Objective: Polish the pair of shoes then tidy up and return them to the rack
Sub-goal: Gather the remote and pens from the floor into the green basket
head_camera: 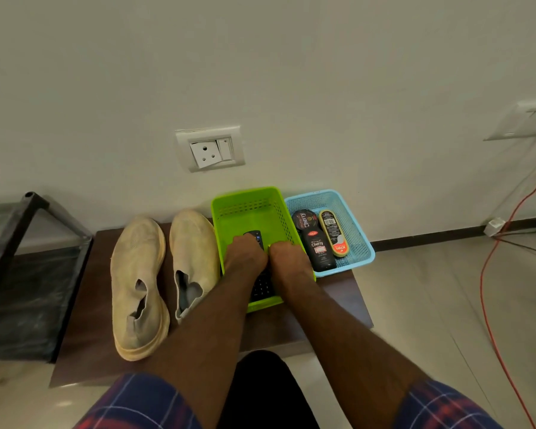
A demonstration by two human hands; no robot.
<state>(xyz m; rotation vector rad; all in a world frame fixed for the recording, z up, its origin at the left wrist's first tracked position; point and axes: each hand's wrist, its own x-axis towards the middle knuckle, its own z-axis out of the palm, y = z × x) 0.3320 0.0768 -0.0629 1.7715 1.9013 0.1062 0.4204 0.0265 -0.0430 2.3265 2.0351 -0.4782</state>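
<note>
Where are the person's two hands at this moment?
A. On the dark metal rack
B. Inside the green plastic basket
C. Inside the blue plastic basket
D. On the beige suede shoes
B: the left hand and right hand both reach down inside the green plastic basket, over a dark object there.

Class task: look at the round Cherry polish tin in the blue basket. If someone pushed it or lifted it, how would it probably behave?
The Cherry polish tin looks rigid, so it should lift without flexing. It leans against the blue basket wall, so a nudge might drop it flat or set it rolling.
</note>
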